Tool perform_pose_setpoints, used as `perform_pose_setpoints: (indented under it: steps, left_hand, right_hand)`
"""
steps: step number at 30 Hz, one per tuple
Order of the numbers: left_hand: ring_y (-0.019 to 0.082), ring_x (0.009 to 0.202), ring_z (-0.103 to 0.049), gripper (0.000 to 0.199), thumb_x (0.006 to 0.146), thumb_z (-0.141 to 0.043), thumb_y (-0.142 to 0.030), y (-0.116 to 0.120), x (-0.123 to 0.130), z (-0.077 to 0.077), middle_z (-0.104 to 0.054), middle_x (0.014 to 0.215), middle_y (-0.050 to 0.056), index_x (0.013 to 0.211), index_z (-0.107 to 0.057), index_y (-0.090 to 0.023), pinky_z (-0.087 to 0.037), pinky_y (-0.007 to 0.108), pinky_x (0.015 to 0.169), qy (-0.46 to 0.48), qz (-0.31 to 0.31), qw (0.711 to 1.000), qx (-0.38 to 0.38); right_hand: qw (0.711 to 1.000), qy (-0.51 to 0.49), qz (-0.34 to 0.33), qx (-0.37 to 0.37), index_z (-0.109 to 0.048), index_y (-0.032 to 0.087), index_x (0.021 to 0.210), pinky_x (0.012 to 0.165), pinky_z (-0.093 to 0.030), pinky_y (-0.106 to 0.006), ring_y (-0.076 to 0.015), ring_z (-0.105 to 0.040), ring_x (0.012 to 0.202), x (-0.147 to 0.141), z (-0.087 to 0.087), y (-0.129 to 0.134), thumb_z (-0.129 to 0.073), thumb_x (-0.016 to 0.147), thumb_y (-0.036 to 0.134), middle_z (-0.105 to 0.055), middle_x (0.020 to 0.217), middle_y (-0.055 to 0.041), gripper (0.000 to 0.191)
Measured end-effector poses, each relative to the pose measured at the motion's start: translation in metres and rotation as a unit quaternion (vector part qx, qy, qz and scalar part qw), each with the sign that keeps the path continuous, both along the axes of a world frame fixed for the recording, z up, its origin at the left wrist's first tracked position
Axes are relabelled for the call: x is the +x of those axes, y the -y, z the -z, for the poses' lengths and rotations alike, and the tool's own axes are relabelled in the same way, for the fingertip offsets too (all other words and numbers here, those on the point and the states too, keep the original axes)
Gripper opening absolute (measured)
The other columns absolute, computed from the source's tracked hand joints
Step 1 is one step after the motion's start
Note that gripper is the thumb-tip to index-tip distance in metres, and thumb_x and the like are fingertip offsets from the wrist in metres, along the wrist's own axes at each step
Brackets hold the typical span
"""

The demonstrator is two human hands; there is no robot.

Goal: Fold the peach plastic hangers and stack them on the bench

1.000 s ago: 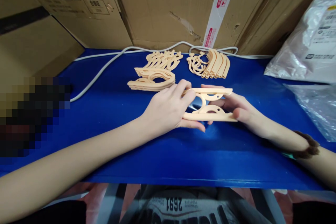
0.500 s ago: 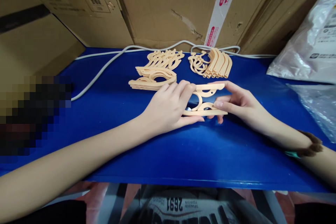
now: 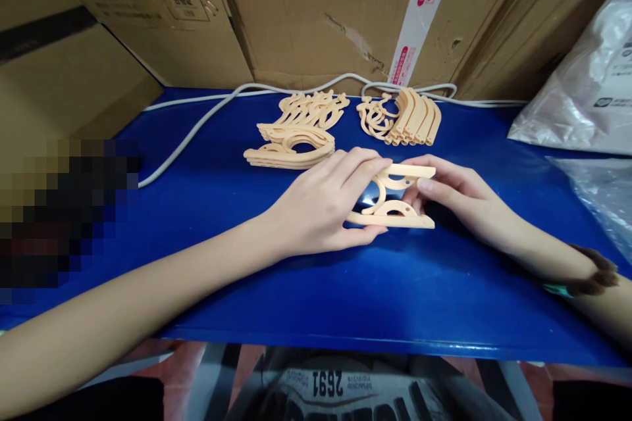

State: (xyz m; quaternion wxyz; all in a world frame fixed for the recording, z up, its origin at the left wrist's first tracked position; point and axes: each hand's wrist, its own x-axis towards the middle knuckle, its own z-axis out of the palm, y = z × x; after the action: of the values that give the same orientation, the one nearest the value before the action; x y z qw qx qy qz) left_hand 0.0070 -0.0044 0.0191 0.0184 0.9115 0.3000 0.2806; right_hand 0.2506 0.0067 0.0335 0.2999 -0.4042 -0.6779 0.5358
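Observation:
A beige plastic folding hanger [image 3: 407,221] is held over the blue table, its two arms folded roughly parallel with a curved hook between them. My left hand [image 3: 326,204] wraps over its left end, fingers on top and thumb below, hiding that part. On the other side, my right hand [image 3: 461,194] pinches the tip of the upper arm between thumb and fingers; some of those fingers are behind the hanger. Just beyond my left hand lies a stack of similar beige hangers [image 3: 291,156].
Loose beige hooks [image 3: 376,122] and a row of curved hanger arms [image 3: 417,117] lie farther back on the blue table [image 3: 316,302]. A white cable [image 3: 197,128] runs along the back, before cardboard boxes [image 3: 316,13]. Plastic bags [image 3: 577,92] sit at right.
My right thumb and fingers have shifted from the hanger's lower arm up to the upper arm. The hanger sits slightly farther right in view, still in my left hand.

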Motion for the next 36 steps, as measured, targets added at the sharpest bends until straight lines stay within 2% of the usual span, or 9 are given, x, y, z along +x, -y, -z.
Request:
perform_pose_setpoints:
  steps: [3,8,10,14,18,22,27,32,36]
  left_hand:
    - [0.031,0.127,-0.052,0.060,0.086,-0.064,-0.033,-0.005,-0.005,-0.006,-0.053,0.137,0.019,0.138,-0.043,-0.011,-0.044,0.046,0.107,0.001,-0.001,1.000,0.013]
    - [0.029,0.128,-0.051,0.058,0.083,-0.066,-0.032,-0.024,-0.016,-0.012,-0.054,0.135,0.017,0.134,-0.048,-0.013,-0.041,0.045,0.110,0.012,0.038,0.998,-0.047]
    - [0.027,0.127,-0.052,0.055,0.083,-0.065,-0.034,-0.031,-0.022,-0.013,-0.056,0.132,0.015,0.132,-0.051,-0.014,-0.041,0.045,0.110,0.011,0.030,0.997,-0.063]
    - [0.030,0.124,-0.053,0.057,0.079,-0.067,-0.040,-0.047,-0.036,-0.017,-0.060,0.128,0.013,0.130,-0.056,-0.017,-0.042,0.050,0.109,0.006,0.002,0.998,-0.065]
    - [0.031,0.121,-0.054,0.064,0.078,-0.071,-0.048,-0.065,-0.055,-0.019,-0.061,0.133,0.009,0.134,-0.057,-0.021,-0.044,0.054,0.108,-0.004,0.018,0.997,-0.072]
    - [0.030,0.113,-0.056,0.066,0.075,-0.078,-0.049,-0.080,-0.072,-0.019,-0.063,0.134,0.005,0.132,-0.059,-0.023,-0.044,0.059,0.106,0.040,0.017,0.991,-0.126]
    - [0.026,0.108,-0.057,0.071,0.079,-0.077,-0.050,-0.086,-0.083,-0.018,-0.061,0.136,0.009,0.137,-0.056,-0.016,-0.051,0.052,0.099,0.039,0.029,0.984,-0.171]
    - [0.027,0.113,-0.056,0.069,0.080,-0.075,-0.053,-0.090,-0.088,-0.019,-0.059,0.136,0.009,0.136,-0.058,-0.017,-0.046,0.056,0.106,-0.016,0.013,0.987,-0.159]
    - [0.028,0.113,-0.057,0.068,0.077,-0.078,-0.054,-0.092,-0.091,-0.020,-0.059,0.135,0.008,0.133,-0.061,-0.019,-0.045,0.057,0.108,-0.003,-0.006,0.983,-0.184]
  right_hand:
    - [1.000,0.027,-0.013,0.008,-0.065,0.023,0.107,0.062,-0.053,-0.028,-0.0143,-0.065,0.064,-0.001,0.001,0.000,-0.068,0.089,0.043,-0.071,0.077,0.0007,0.027]
    - [0.998,0.035,-0.057,-0.003,-0.064,0.020,0.107,0.063,-0.051,-0.027,-0.0135,-0.064,0.063,-0.002,0.000,0.002,-0.062,0.093,0.043,-0.073,0.078,-0.0014,0.027]
    - [0.997,0.034,-0.066,0.001,-0.064,0.019,0.108,0.062,-0.051,-0.027,-0.0134,-0.064,0.063,-0.001,0.000,0.001,-0.061,0.094,0.043,-0.073,0.078,-0.0023,0.028]
    - [0.998,0.036,-0.055,0.019,-0.063,0.018,0.112,0.065,-0.052,-0.027,-0.0128,-0.064,0.065,0.001,0.002,0.000,-0.060,0.095,0.041,-0.074,0.081,-0.0028,0.028]
    - [0.998,0.046,-0.025,0.038,-0.065,0.019,0.109,0.064,-0.052,-0.027,-0.0127,-0.063,0.065,0.003,0.003,-0.003,-0.060,0.095,0.041,-0.073,0.077,-0.0018,0.026]
    - [0.997,0.057,-0.016,0.047,-0.066,0.019,0.107,0.064,-0.052,-0.027,-0.0129,-0.064,0.064,0.004,0.003,-0.005,-0.061,0.094,0.040,-0.073,0.076,-0.0018,0.026]
    - [0.996,0.066,-0.031,0.051,-0.066,0.018,0.106,0.063,-0.052,-0.027,-0.0128,-0.063,0.065,0.004,0.003,-0.006,-0.060,0.094,0.041,-0.072,0.076,-0.0019,0.026]
    - [0.995,0.071,-0.037,0.054,-0.067,0.019,0.106,0.065,-0.052,-0.028,-0.0136,-0.064,0.066,0.006,0.005,-0.007,-0.060,0.094,0.043,-0.073,0.077,-0.0024,0.028]
    - [0.995,0.075,-0.042,0.058,-0.067,0.018,0.104,0.065,-0.051,-0.028,-0.0138,-0.064,0.067,0.006,0.007,-0.007,-0.059,0.094,0.044,-0.073,0.078,-0.0029,0.029]
